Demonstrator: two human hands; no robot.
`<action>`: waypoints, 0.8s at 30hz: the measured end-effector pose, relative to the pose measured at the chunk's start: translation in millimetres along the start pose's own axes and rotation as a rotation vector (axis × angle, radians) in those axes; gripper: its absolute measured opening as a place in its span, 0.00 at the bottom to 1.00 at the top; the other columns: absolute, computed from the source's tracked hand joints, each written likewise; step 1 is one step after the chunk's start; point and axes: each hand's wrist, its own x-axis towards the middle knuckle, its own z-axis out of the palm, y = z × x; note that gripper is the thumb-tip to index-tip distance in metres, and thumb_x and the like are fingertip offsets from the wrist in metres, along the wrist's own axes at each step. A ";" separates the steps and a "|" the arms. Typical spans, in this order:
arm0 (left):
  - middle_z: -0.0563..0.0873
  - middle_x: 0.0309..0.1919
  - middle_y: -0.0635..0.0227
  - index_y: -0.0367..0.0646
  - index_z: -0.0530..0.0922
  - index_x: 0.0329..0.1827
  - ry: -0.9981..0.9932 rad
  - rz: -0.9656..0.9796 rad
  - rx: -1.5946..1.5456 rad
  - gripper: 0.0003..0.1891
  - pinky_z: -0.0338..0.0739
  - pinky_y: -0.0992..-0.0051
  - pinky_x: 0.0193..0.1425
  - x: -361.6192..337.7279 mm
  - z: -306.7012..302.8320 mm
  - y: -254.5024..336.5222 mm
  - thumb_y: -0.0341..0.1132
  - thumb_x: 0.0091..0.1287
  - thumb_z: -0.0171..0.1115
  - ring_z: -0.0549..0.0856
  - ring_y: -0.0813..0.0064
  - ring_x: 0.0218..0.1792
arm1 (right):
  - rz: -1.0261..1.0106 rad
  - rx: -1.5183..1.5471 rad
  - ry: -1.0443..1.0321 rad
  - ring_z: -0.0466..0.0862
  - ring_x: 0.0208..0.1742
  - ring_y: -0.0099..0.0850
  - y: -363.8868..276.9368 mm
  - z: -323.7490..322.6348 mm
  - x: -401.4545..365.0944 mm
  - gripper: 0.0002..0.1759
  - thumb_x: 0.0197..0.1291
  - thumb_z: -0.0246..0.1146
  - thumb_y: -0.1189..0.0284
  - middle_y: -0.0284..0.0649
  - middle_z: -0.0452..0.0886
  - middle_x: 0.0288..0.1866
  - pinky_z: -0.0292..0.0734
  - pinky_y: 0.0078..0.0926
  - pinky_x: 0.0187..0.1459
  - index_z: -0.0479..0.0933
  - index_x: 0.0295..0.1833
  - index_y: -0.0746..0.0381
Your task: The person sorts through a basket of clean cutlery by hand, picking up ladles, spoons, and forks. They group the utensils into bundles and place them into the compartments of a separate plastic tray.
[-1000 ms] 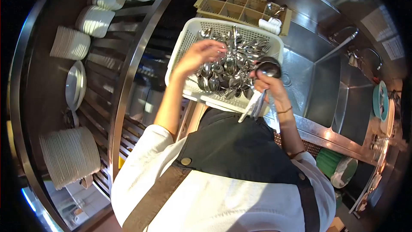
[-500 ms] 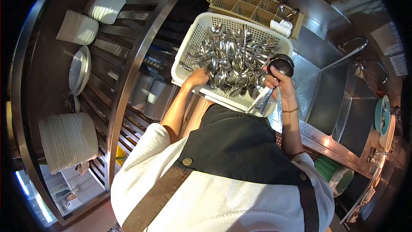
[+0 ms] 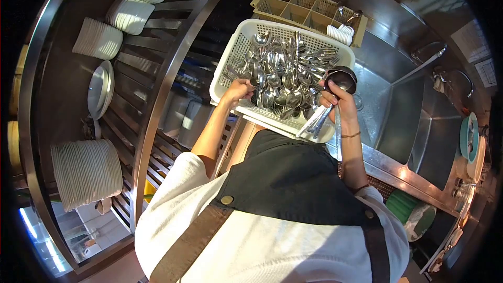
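A white perforated plastic basket (image 3: pixel 226 57) stands in front of me, heaped with metal spoons and forks (image 3: pixel 283 73). At the basket's near left corner my left hand (image 3: pixel 240 91) is closed, knuckles up, against the edge of the cutlery pile. Whatever its fingers hold is hidden. Over the right side of the basket, my right hand (image 3: pixel 338 99) grips several ladles (image 3: pixel 341 78) together. Their round dark-looking bowls are up above the thumb, and the long handles slant down across the basket's near right corner.
Behind the basket is a beige compartment rack (image 3: pixel 291 13) with some utensils and small white dishes (image 3: pixel 340 34). A steel sink (image 3: pixel 419 126) with taps lies to the right. Slatted shelves on the left bear stacked plates (image 3: pixel 86 173) and bowls (image 3: pixel 131 15). A teal bowl (image 3: pixel 468 136) sits far right.
My left hand has moved slightly up and further over the basket's left edge, still closed. My right hand keeps hold of the ladles, nearly in the same place. The view has shifted a little.
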 end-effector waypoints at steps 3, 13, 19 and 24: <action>0.79 0.25 0.70 0.40 0.75 0.31 0.079 0.171 0.163 0.03 0.73 0.76 0.29 1.6 -2.6 -8.6 0.24 0.60 0.61 0.78 0.79 0.25 | -0.021 -0.031 0.017 0.64 0.19 0.14 0.0 -0.4 -1.1 0.12 0.66 0.55 0.77 0.44 0.81 0.40 0.65 0.19 0.24 0.73 0.48 0.76; 0.84 0.27 0.64 0.41 0.78 0.45 0.475 0.808 0.434 0.09 0.74 0.76 0.31 -59.5 2.2 74.0 0.24 0.63 0.61 0.81 0.77 0.25 | -0.090 -0.191 0.111 0.64 0.19 0.15 -11.6 -21.7 -2.8 0.09 0.63 0.57 0.77 0.50 0.83 0.43 0.64 0.18 0.23 0.75 0.47 0.70; 0.85 0.30 0.64 0.40 0.82 0.42 0.277 0.787 0.421 0.06 0.75 0.78 0.38 -52.0 26.4 106.7 0.28 0.64 0.63 0.81 0.79 0.33 | -0.153 -0.242 0.163 0.64 0.18 0.16 -11.3 -4.4 -10.9 0.08 0.63 0.59 0.76 0.49 0.84 0.42 0.64 0.18 0.21 0.75 0.47 0.65; 0.83 0.46 0.64 0.45 0.85 0.38 0.514 1.039 0.572 0.04 0.74 0.69 0.50 -61.7 44.3 136.3 0.32 0.63 0.64 0.75 0.67 0.54 | -0.150 -0.266 0.228 0.66 0.17 0.18 -6.6 -4.6 -12.9 0.11 0.65 0.59 0.72 0.48 0.84 0.40 0.67 0.20 0.20 0.74 0.50 0.62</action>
